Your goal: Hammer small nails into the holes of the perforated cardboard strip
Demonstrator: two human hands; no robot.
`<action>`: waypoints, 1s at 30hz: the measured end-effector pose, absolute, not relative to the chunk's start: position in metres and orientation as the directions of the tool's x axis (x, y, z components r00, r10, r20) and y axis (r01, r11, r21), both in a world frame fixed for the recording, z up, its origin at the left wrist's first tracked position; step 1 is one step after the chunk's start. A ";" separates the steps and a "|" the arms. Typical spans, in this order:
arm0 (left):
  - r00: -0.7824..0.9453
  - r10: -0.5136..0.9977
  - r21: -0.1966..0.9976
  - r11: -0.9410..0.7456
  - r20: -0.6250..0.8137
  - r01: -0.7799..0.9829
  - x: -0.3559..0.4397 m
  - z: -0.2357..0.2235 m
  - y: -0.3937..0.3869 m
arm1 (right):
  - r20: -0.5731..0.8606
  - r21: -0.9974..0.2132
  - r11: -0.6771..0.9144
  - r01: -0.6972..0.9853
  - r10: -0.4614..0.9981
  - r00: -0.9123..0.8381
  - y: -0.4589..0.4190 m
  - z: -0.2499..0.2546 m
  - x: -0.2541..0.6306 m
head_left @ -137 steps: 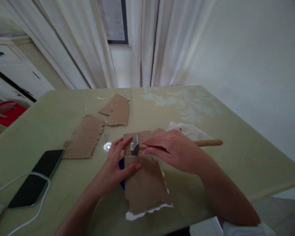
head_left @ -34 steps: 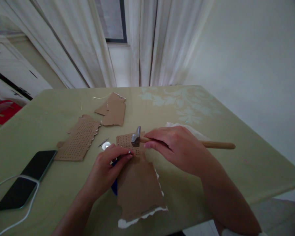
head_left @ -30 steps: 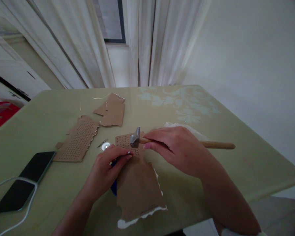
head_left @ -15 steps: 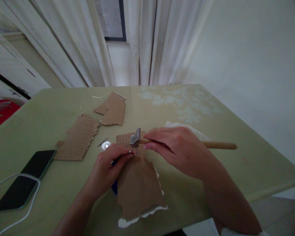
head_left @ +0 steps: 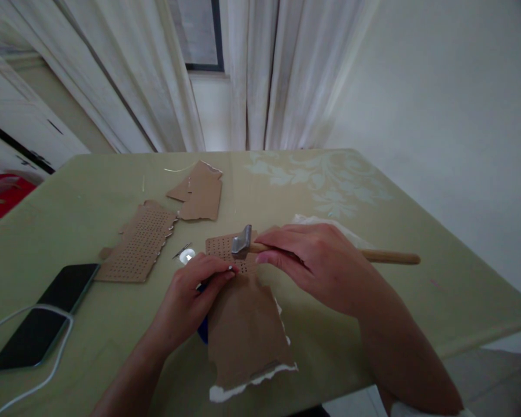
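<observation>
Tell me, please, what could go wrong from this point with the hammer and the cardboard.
The metal-headed, wooden-handled hammer, held in the right hand, appears close to the fingers of the left hand, so a stray blow might hit them.

What looks like a small, pale-ended metal nail, pinched there, might tip or slip if struck off-centre.

The flat brown cardboard piece seems to rest over a blue object, so it might shift or rock.

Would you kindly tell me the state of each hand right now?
Left hand: closed, pinching what looks like a nail between thumb and finger.
Right hand: closed around the hammer, gripping its handle near the head.
</observation>
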State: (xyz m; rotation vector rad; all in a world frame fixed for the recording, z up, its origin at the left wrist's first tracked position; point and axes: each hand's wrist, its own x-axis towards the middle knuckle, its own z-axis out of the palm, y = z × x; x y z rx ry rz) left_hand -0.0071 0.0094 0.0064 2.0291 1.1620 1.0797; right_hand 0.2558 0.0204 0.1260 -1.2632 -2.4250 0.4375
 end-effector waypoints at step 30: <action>0.302 0.872 0.760 -0.485 0.384 0.434 -0.005 0.007 0.009 | 0.178 -0.420 0.557 0.717 0.825 -0.536 0.021 0.126 0.256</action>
